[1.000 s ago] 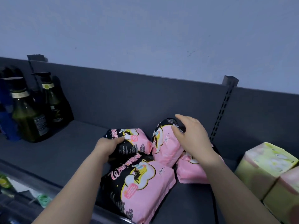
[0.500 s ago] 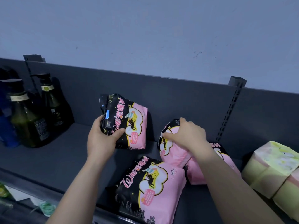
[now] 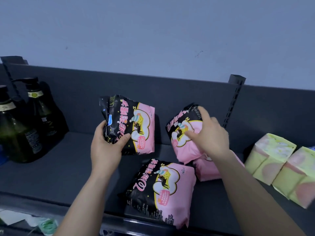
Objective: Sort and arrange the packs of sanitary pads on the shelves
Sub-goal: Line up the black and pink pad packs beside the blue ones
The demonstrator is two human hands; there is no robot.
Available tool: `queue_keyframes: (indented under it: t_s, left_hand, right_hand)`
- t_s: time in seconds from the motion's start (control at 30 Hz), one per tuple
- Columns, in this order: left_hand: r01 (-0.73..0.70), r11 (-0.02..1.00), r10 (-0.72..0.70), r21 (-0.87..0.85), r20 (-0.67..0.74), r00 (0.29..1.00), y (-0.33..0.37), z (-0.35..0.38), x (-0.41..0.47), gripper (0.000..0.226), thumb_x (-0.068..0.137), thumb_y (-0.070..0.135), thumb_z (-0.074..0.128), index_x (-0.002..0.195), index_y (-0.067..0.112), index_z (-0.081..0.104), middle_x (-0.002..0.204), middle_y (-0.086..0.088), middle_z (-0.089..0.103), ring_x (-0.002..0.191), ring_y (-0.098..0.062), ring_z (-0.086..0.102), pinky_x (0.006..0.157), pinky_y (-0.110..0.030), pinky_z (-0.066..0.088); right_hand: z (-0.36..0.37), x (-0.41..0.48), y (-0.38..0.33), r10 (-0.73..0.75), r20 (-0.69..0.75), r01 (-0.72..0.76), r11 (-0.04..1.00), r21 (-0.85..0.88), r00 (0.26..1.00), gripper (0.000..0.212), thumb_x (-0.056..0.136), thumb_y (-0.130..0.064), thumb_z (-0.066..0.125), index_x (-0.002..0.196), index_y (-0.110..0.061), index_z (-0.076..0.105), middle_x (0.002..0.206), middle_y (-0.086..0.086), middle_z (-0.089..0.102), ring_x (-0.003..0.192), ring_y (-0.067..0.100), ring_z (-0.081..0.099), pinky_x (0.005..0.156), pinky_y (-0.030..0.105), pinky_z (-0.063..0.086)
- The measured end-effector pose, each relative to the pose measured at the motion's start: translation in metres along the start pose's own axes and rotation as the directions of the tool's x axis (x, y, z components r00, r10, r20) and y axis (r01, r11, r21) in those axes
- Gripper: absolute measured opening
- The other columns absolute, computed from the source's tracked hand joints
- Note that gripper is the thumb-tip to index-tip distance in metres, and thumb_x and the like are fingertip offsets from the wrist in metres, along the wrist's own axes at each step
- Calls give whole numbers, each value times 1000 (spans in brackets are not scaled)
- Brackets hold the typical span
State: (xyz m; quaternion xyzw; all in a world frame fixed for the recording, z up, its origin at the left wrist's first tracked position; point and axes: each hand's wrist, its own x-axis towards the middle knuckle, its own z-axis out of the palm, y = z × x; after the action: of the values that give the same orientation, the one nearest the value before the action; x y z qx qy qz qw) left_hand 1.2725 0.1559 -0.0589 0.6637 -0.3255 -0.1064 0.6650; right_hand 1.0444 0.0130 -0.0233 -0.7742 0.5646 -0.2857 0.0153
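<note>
Several pink-and-black packs of sanitary pads are on a dark grey shelf (image 3: 51, 167). My left hand (image 3: 105, 149) grips one pack (image 3: 134, 123) by its black end and holds it upright above the shelf. My right hand (image 3: 209, 135) grips a second pack (image 3: 180, 133) that stands tilted near the back panel. Under my right wrist a third pack (image 3: 206, 169) lies mostly hidden. A fourth pack (image 3: 163, 191) lies flat at the shelf's front edge.
Dark green pump bottles (image 3: 18, 126) stand at the left of the shelf. Yellow-and-pink wrapped packs (image 3: 279, 167) sit at the right. A slotted upright (image 3: 233, 101) rises from the back panel behind my right hand. Bare shelf lies between the bottles and the pads.
My left hand has lifted a pack off the shelf and turned it upright. My right hand has shifted its grip on the tilted pack, now turned more face-on.
</note>
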Motion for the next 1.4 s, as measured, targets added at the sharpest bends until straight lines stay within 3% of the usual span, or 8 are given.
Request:
queue_keyframes:
  t_s: [0.27, 0.53, 0.67, 0.87, 0.93, 1.03, 1.17, 1.4]
  left_hand:
    - [-53, 995, 69, -81, 212, 975, 17, 38, -33, 72, 76, 23, 82, 137, 31, 46, 116, 20, 64, 105, -2, 62, 94, -29, 49]
    - [-156, 976, 208, -149, 466, 860, 57, 117, -113, 73, 74, 22, 83, 137, 31, 46, 115, 24, 57, 106, 0, 56, 88, -16, 41]
    - [-121, 967, 235, -222, 607, 759, 84, 165, -180, 71, 73, 20, 84, 131, 36, 48, 110, 28, 60, 104, 2, 59, 95, -30, 47]
    - [-140, 943, 326, -302, 750, 575, 128, 229, -324, 69, 71, 18, 84, 131, 31, 50, 106, 27, 58, 98, 0, 55, 85, -18, 41]
    - [-123, 940, 334, -318, 788, 517, 144, 248, -375, 71, 72, 19, 84, 133, 29, 50, 105, 22, 58, 98, -5, 56, 86, -23, 42]
    - [-90, 931, 357, -355, 825, 437, 167, 274, -455, 73, 72, 21, 84, 136, 27, 49, 107, 15, 61, 101, -11, 59, 90, -28, 44]
    - [-9, 911, 393, -412, 863, 316, 193, 299, -560, 70, 72, 15, 84, 134, 24, 51, 99, 22, 58, 98, -10, 59, 86, -22, 39]
    - [82, 895, 430, -438, 897, 102, 232, 334, -697, 70, 71, 16, 85, 133, 21, 51, 112, 7, 67, 102, -13, 63, 98, -38, 48]
  right_hand:
    - [-55, -58, 58, 160, -184, -129, 978, 167, 970, 86, 78, -50, 71, 148, -42, 21, 122, 2, 52, 105, 23, 54, 73, 32, 34]
    - [-131, -147, 151, 350, -417, -331, 936, 120, 839, 91, 73, -44, 76, 148, -39, 24, 137, 2, 49, 123, 24, 47, 90, 42, 43]
    - [-182, -206, 202, 424, -511, -433, 895, 109, 748, 89, 74, -42, 77, 147, -40, 26, 136, 1, 50, 121, 24, 49, 90, 41, 43]
    - [-269, -315, 283, 509, -583, -607, 794, 34, 633, 92, 73, -42, 78, 148, -39, 25, 128, 4, 52, 115, 28, 53, 83, 40, 45]
    - [-300, -356, 309, 527, -609, -658, 753, 11, 593, 92, 74, -42, 77, 149, -38, 25, 128, 5, 51, 115, 29, 53, 82, 39, 44]
    - [-344, -415, 346, 542, -656, -723, 691, -7, 525, 92, 74, -44, 76, 149, -39, 24, 126, 5, 51, 113, 29, 54, 82, 40, 45]
    - [-395, -496, 387, 548, -706, -787, 616, -22, 448, 90, 75, -44, 75, 149, -40, 23, 124, 5, 51, 109, 29, 55, 78, 40, 45]
    - [-467, -608, 431, 546, -785, -905, 424, -43, 293, 87, 78, -47, 72, 148, -41, 22, 126, 2, 51, 108, 26, 56, 73, 36, 43]
